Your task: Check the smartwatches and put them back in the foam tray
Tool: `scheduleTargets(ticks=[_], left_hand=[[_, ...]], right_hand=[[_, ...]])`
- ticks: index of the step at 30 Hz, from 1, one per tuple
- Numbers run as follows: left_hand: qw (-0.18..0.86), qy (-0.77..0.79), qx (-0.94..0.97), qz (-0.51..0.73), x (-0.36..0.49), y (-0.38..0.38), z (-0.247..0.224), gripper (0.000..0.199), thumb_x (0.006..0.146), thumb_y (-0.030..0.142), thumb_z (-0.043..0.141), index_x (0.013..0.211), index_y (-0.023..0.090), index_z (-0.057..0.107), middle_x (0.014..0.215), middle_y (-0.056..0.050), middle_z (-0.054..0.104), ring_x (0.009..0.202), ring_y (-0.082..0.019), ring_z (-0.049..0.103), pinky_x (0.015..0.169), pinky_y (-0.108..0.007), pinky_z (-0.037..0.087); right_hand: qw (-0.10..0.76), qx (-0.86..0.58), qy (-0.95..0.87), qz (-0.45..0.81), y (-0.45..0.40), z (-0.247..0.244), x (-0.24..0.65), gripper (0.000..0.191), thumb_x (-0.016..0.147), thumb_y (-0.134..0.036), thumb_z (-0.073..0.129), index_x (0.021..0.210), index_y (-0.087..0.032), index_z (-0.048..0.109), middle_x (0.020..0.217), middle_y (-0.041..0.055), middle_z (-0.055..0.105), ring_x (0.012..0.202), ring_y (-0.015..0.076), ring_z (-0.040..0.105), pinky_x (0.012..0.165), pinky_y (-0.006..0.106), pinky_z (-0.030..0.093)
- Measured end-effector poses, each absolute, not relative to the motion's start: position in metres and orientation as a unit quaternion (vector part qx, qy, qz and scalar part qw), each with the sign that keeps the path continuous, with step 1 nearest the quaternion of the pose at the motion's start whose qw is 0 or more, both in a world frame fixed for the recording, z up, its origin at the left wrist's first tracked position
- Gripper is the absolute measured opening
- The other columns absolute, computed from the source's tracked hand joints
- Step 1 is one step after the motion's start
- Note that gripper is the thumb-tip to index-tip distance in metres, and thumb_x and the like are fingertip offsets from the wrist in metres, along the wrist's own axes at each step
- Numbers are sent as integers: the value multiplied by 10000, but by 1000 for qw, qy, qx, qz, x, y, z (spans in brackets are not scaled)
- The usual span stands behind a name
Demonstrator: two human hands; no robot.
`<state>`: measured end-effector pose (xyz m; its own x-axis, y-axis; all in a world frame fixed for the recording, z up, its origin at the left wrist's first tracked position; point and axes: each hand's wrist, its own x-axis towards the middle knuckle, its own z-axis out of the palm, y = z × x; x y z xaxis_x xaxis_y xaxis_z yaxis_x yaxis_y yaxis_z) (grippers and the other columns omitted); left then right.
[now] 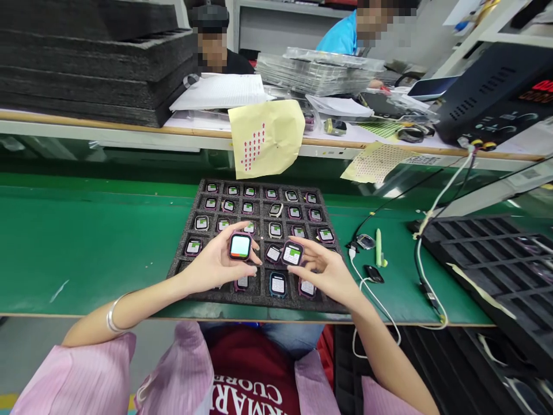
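My left hand (222,256) is closed around a smartwatch body (240,245) whose lit screen is pale with an orange and green strip along the bottom. Between the thumb and fingers of my right hand (325,266) is another smartwatch (292,253), its screen white and green. Both are held above a black foam tray (258,276) divided into square pockets. Most visible pockets hold similar lit watches, such as one with a blue rim (277,284) near the front. A dark-rimmed watch (273,253) lies just left of the right-hand one. My hands and forearms hide some pockets.
Right of the tray lie a white cable (367,282), a green pen-like tool (379,248) and a small black piece (374,274). More foam trays (484,259) stand at far right. A shelf (181,134) behind carries stacked foam (95,75) and a power supply (496,95). Two people are beyond.
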<state>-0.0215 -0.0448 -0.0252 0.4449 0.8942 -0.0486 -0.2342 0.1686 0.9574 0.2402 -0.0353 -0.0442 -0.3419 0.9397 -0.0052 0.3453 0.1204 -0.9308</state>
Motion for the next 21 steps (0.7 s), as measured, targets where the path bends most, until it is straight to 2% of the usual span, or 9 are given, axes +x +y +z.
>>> scheduleTargets(ticks=[3, 6, 8, 9, 11, 13, 17, 21], left_hand=[[681, 341, 519, 387, -30, -45, -35, 800, 756, 102, 702, 1384, 278, 239, 1045, -39, 555, 951, -191, 641, 767, -310, 558], [633, 361, 576, 370, -40, -43, -47, 675, 845, 178, 616, 1388, 271, 226, 1041, -51, 571, 956, -210, 650, 835, -372, 543], [541, 395, 655, 349, -48, -38, -56, 563, 865, 221, 595, 1346, 250, 303, 1077, -71, 590, 988, -231, 640, 889, -414, 516], [473, 414, 701, 337, -52, -35, -60, 511, 860, 236, 604, 1307, 238, 357, 1115, -83, 588, 1032, -245, 620, 928, -433, 491], [321, 447, 778, 304, -60, -27, -68, 422, 836, 259, 634, 1214, 216, 451, 1178, -101, 571, 1120, -276, 559, 993, -470, 429], [216, 469, 819, 250, -69, -18, -77, 376, 814, 298, 659, 1141, 192, 505, 1184, -118, 559, 1141, -309, 518, 989, -503, 409], [178, 480, 847, 144, -79, -7, -88, 420, 788, 404, 680, 1088, 141, 548, 1138, -146, 548, 1073, -324, 512, 905, -500, 442], [143, 451, 872, 125, -66, -7, -79, 436, 822, 427, 637, 1124, 123, 556, 1149, -147, 542, 1061, -300, 494, 896, -454, 432]], right_hand=[[254, -509, -756, 323, -13, -56, 258, 510, 779, -357, 715, 1244, -193, 585, 791, 12, 599, 532, 130, 512, 524, 288, 484], [200, -482, -820, 236, 1, -67, 274, 408, 808, -371, 679, 1163, -181, 618, 980, 79, 622, 816, 228, 612, 726, 370, 524], [173, -459, -845, 213, 4, -72, 282, 354, 843, -354, 638, 1149, -179, 616, 1087, 105, 594, 986, 264, 593, 866, 416, 495], [161, -455, -851, 206, 5, -73, 286, 327, 858, -345, 618, 1139, -177, 618, 1093, 109, 582, 1009, 268, 586, 896, 428, 482], [139, -452, -860, 193, 5, -73, 292, 276, 882, -327, 585, 1102, -168, 632, 1066, 110, 571, 997, 266, 583, 906, 436, 475], [113, -443, -871, 178, 4, -70, 295, 251, 896, -298, 561, 1087, -157, 641, 1046, 113, 568, 987, 270, 579, 894, 438, 479], [85, -425, -889, 149, 0, -62, 283, 268, 924, -247, 521, 1150, -144, 624, 1069, 124, 566, 1036, 277, 559, 910, 441, 470], [72, -416, -900, 105, -4, -62, 248, 272, 929, -293, 558, 1144, -139, 623, 1054, 113, 578, 1027, 253, 567, 909, 380, 480]])
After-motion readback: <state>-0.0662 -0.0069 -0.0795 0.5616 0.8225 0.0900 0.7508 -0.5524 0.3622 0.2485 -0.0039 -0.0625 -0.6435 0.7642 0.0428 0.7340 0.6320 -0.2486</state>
